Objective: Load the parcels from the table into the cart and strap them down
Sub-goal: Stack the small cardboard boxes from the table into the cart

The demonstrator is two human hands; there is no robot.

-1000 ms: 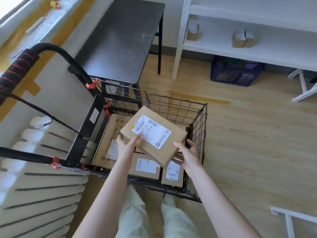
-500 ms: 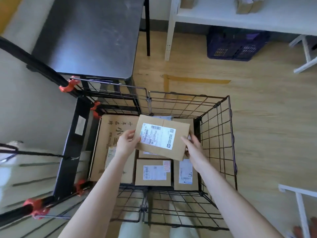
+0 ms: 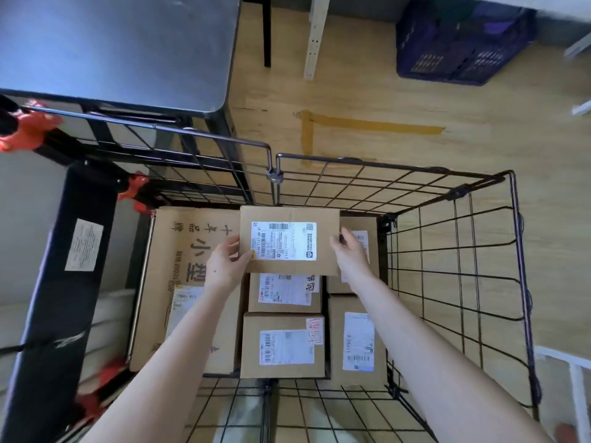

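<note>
Underfoot, the pale wooden floor (image 3: 415, 100) fills most of the view, and the grey metal counter (image 3: 112, 49) on black legs stands at the upper left with its near edge just beyond the cart. Next comes the black wire-mesh cart (image 3: 463, 266), seen from above, its grid walls standing upright on the far, right and near sides. Within it, along the left side, lies a long flat brown cardboard box (image 3: 179, 251) printed with large black characters. A dark blue plastic crate (image 3: 460, 43) sits on the floor well apart at the upper right. To the right of the long box, smaller brown cardboard parcels with white shipping labels lie packed side by side: a near middle parcel (image 3: 283, 345), a parcel behind it (image 3: 284, 292), and a narrow parcel at the near right (image 3: 356, 342). Over the far end of that group is the brown cardboard parcel with a white barcode label (image 3: 287, 241), label up and level, inside the cart walls; whether it rests on the ones below cannot be told. The left hand (image 3: 225, 263) grasps its left edge, thumb on top beside the label. The right hand (image 3: 350, 254) grasps its right edge with curled fingers. A strip of yellow tape (image 3: 367, 126) marks the floor beyond the cart, and an orange plastic clamp (image 3: 25, 129) sits on the frame at the far left.
</note>
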